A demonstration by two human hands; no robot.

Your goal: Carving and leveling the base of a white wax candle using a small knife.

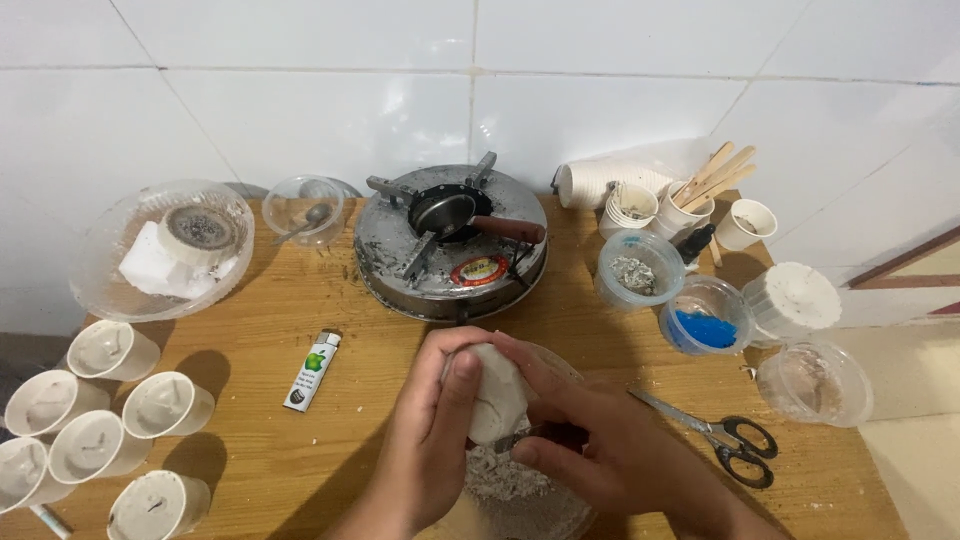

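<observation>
I have the white wax lump (pixel 495 400) over the clear bowl (pixel 560 510) of shavings, left hand (pixel 435 440) clenched around its side, right hand (pixel 600 450) gripping a small blade against it. It looks firm, brittle and slick, best cupped broadly. Scissors (pixel 725 438) lie right, a lighter (pixel 313 370) left, on the table (pixel 270 440).

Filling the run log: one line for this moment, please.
left hand: grips white lump | right hand: blade at lump, handle hidden | below: bowl of white shavings | nearby: scissors, lighter, stove
</observation>
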